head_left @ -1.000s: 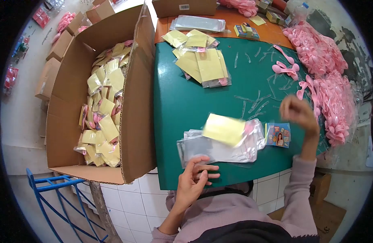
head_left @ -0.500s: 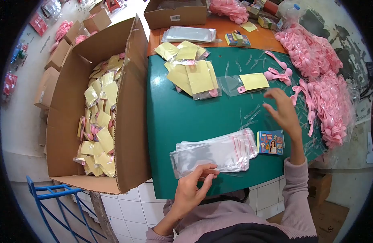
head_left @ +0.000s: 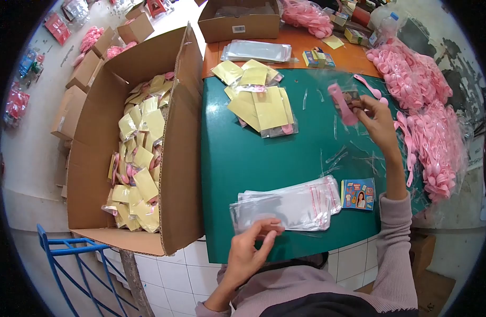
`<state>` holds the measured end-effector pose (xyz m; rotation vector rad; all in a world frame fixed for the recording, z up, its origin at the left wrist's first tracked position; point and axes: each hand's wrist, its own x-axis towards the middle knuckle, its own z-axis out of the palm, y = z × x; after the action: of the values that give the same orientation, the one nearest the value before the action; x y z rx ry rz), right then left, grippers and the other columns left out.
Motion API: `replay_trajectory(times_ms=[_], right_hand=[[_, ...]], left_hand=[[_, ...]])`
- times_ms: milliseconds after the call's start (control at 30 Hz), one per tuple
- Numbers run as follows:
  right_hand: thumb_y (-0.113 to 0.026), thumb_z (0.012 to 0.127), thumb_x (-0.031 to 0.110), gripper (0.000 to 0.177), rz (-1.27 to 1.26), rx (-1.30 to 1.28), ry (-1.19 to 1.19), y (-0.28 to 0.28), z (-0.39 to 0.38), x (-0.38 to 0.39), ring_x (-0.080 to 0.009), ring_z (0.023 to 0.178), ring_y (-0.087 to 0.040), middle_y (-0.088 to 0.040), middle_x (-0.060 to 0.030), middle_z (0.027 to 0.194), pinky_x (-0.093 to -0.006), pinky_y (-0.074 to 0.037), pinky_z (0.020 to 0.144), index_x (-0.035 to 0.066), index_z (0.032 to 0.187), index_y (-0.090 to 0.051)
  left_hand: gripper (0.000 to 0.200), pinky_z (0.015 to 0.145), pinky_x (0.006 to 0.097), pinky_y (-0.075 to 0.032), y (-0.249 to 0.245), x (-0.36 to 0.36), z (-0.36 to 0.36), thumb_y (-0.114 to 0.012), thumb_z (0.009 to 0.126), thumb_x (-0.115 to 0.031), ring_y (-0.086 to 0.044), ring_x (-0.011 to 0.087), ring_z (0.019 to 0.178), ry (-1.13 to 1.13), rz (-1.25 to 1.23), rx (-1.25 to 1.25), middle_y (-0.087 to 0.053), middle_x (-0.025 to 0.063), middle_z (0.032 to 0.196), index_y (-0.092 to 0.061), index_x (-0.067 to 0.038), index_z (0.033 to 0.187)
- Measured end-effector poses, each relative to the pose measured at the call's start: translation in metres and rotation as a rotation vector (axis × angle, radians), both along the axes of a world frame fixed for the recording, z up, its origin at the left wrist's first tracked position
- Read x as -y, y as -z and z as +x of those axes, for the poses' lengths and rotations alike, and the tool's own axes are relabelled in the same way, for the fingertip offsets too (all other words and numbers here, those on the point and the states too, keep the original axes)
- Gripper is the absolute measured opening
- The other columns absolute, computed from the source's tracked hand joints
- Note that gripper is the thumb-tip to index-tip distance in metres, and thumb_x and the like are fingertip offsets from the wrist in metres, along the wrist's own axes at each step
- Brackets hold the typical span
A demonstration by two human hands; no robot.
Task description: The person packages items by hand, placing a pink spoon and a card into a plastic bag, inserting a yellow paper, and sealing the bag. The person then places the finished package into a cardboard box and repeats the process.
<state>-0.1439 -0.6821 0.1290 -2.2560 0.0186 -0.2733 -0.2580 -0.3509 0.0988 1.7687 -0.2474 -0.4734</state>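
Note:
My right hand is closed on a clear plastic packet with a pink measuring spoon and a card in it, raised over the far right of the green table. Blur softens the packet's outline. My left hand rests at the near edge of a stack of clear plastic bags, thumb and curled fingers a little apart. Right of those bags lies a stack of printed cards. Filled packets with yellow cards are heaped toward the back left of the table.
A large cardboard box full of packed bags stands left of the table. Pink spoons in big plastic bags line the right side, with loose spoons and plastic strips nearby. More clear bags lie at the back.
My right hand has picked up the packet that lay on the table and turned it, so the pink spoon shows. My left hand stays by the bags. The whole view has shifted slightly.

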Motion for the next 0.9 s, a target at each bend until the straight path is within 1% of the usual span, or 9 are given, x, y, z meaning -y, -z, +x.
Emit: replay_trajectory(times_ms=[33, 100, 167, 300, 367, 500, 700, 833, 900], right_hand=[[-0.055, 0.08, 0.005, 0.02, -0.002, -0.001, 0.008, -0.003, -0.008, -0.007, -0.0113, 0.079, -0.058, -0.063, -0.0075, 0.095, -0.0238, -0.045, 0.072, 0.001, 0.099, -0.06], [-0.057, 0.081, 0.006, 0.024, 0.557, -0.161, -0.174, -0.008, -0.024, -0.028, -0.0093, 0.085, -0.057, -0.062, -0.0065, 0.098, -0.0233, -0.045, 0.074, -0.002, 0.104, -0.057], [-0.058, 0.081, 0.007, 0.027, 0.629, -0.234, -0.225, -0.014, -0.04, -0.052, -0.0103, 0.087, -0.057, -0.061, -0.007, 0.099, -0.0233, -0.045, 0.076, -0.002, 0.106, -0.054], [-0.061, 0.081, 0.008, 0.031, 0.845, -0.505, -0.363, -0.021, -0.061, -0.089, -0.0119, 0.093, -0.057, -0.06, -0.0073, 0.101, -0.0248, -0.045, 0.081, -0.003, 0.109, -0.051], [-0.061, 0.082, 0.008, 0.031, 0.842, -0.527, -0.399, -0.016, -0.07, -0.103, -0.0119, 0.093, -0.057, -0.06, -0.0071, 0.101, -0.0256, -0.045, 0.083, -0.003, 0.109, -0.05], [-0.061, 0.082, 0.007, 0.029, 0.751, -0.565, -0.469, -0.01, -0.077, -0.108, -0.0119, 0.093, -0.056, -0.059, -0.0067, 0.098, -0.0282, -0.045, 0.085, -0.003, 0.107, -0.051], [-0.05, 0.091, 0.027, 0.033, 0.64, -0.268, -0.324, -0.017, -0.051, -0.08, -0.0142, 0.093, -0.055, -0.057, -0.0089, 0.1, -0.0275, -0.047, 0.08, -0.002, 0.107, -0.052], [-0.049, 0.091, 0.031, 0.044, 0.635, -0.214, -0.332, -0.021, -0.038, -0.087, -0.0178, 0.097, -0.055, -0.054, -0.0122, 0.112, -0.0289, -0.047, 0.08, 0.002, 0.123, -0.044], [-0.049, 0.091, 0.033, 0.047, 0.886, -0.346, -0.356, -0.021, -0.035, -0.091, -0.0164, 0.095, -0.055, -0.055, -0.0125, 0.112, -0.0279, -0.047, 0.079, 0.003, 0.125, -0.042]], left_hand=[[0.021, 0.075, 0.0282, -0.05, -0.003, 0.0, 0.007, -0.05, 0.085, -0.001, -0.064, 0.0169, 0.084, 0.0, 0.008, 0.034, -0.066, 0.0121, 0.089, -0.055, 0.002, 0.106], [0.027, 0.079, 0.0294, -0.049, -0.007, 0.0, 0.026, -0.05, 0.085, -0.001, -0.062, 0.0184, 0.091, 0.039, -0.004, 0.042, -0.064, 0.0135, 0.098, -0.053, 0.002, 0.111], [0.032, 0.085, 0.0296, -0.046, -0.012, 0.006, 0.049, -0.049, 0.087, -0.003, -0.058, 0.0198, 0.101, 0.017, -0.028, 0.29, -0.06, 0.0146, 0.108, -0.05, 0.002, 0.118], [0.034, 0.087, 0.029, -0.044, -0.021, 0.025, 0.085, -0.046, 0.091, -0.009, -0.055, 0.0181, 0.103, -0.034, -0.249, 0.216, -0.057, 0.0119, 0.114, -0.047, 0.002, 0.123], [0.035, 0.086, 0.0286, -0.044, -0.024, 0.029, 0.096, -0.044, 0.093, -0.016, -0.056, 0.014, 0.096, 0.127, -0.378, -0.019, -0.058, 0.0085, 0.11, -0.046, 0.003, 0.123], [0.034, 0.077, 0.0261, -0.049, -0.019, 0.028, 0.093, -0.047, 0.093, -0.021, -0.057, 0.0091, 0.085, 0.162, -0.401, -0.167, -0.06, 0.0075, 0.102, -0.052, 0.002, 0.117], [0.032, 0.073, 0.0233, -0.049, -0.017, 0.016, 0.087, -0.05, 0.091, -0.019, -0.057, 0.0082, 0.082, 0.188, -0.38, -0.202, -0.061, 0.0063, 0.096, -0.055, 0.002, 0.114], [0.032, 0.069, 0.021, -0.048, -0.009, 0.016, 0.088, -0.053, 0.09, -0.017, -0.057, 0.0066, 0.079, 0.262, -0.215, -0.232, -0.062, 0.0059, 0.092, -0.054, 0.003, 0.114], [0.032, 0.066, 0.0202, -0.047, -0.009, 0.017, 0.087, -0.055, 0.089, -0.016, -0.057, 0.0055, 0.075, 0.277, -0.172, -0.229, -0.063, 0.0056, 0.087, -0.054, 0.004, 0.114]])
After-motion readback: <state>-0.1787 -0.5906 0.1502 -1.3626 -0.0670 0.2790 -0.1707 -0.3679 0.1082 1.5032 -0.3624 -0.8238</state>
